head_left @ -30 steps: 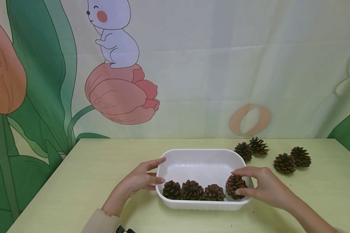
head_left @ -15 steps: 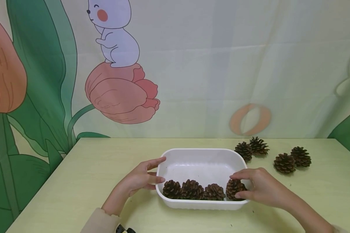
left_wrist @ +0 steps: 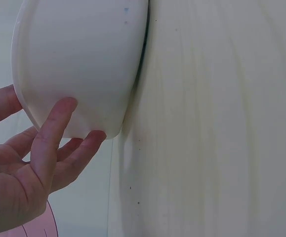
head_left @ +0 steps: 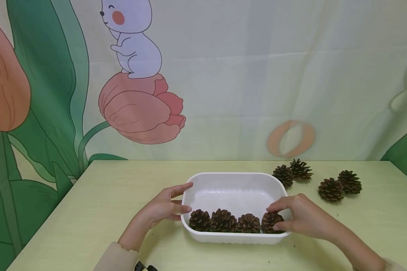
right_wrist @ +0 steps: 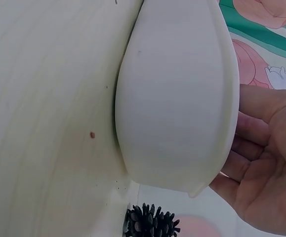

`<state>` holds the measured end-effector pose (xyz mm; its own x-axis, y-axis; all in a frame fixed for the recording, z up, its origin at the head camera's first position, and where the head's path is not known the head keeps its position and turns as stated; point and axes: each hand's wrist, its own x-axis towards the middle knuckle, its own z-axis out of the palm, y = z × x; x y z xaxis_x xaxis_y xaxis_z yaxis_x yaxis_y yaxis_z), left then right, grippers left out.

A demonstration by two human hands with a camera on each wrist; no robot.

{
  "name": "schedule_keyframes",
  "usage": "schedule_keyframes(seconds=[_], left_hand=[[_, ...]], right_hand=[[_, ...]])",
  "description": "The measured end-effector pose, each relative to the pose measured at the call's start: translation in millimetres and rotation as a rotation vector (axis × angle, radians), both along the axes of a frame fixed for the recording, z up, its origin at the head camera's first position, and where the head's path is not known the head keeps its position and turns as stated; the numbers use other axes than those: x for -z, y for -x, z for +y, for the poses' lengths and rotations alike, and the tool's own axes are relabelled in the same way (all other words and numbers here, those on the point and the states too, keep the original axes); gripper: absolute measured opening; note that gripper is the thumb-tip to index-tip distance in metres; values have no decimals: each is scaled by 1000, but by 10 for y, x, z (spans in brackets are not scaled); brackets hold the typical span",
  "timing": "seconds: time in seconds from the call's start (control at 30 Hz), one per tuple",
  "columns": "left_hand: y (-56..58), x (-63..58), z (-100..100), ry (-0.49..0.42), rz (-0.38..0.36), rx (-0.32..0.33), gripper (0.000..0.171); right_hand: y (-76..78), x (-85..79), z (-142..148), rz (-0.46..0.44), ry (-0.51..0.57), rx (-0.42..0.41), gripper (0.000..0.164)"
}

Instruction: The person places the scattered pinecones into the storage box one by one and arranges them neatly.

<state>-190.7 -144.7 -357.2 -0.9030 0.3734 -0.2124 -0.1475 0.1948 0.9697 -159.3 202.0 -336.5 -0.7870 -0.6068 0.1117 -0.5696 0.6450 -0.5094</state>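
A white rectangular basin [head_left: 237, 238] stands on the table. At its left end, my left hand [head_left: 161, 207] grips the rim, with spread fingers against the outer wall in the left wrist view. My right hand [head_left: 306, 218] reaches over the right end and pinches a brown pine cone [head_left: 268, 222] low inside the basin, in its front right corner. Three more pine cones, a left one [head_left: 199, 220], a middle one [head_left: 223, 221] and a right one [head_left: 248, 224], line up along the front wall. In the right wrist view the basin's wall hides the held pine cone.
Behind the basin's right corner sit two pine cones, one [head_left: 283, 175] nearer and one [head_left: 301, 170] farther back. Another pair, a front cone [head_left: 330, 189] and a rear cone [head_left: 349, 182], lies farther right. A printed curtain [head_left: 217, 94] hangs behind the table [head_left: 122, 195].
My right hand has lowered the pine cone and shifted it slightly left, close to the row along the front wall. The left hand and the basin stay in place.
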Motion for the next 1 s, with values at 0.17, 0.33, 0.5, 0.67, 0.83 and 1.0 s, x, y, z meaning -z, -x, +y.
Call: schedule_keyframes(seconds=[0.17, 0.33, 0.5, 0.67, 0.83, 1.0], left_hand=[[-5, -2, -2, 7, 0, -2, 69], [-13, -12, -2, 8, 0, 0, 69], [-17, -19, -1, 15, 3, -5, 69], [-18, -17, 4, 10, 5, -3, 69], [-13, -11, 6, 3, 5, -2, 68], [-14, -8, 0, 8, 6, -6, 69]], right_hand=[[0, 18, -31, -29, 14, -20, 33], [1, 25, -40, -31, 9, -23, 34], [-6, 23, -25, -5, 17, -30, 36], [-30, 11, 38, 45, 62, -22, 36], [-53, -2, 131, 106, 98, 39, 35], [-44, -31, 253, 138, 136, 128, 34]])
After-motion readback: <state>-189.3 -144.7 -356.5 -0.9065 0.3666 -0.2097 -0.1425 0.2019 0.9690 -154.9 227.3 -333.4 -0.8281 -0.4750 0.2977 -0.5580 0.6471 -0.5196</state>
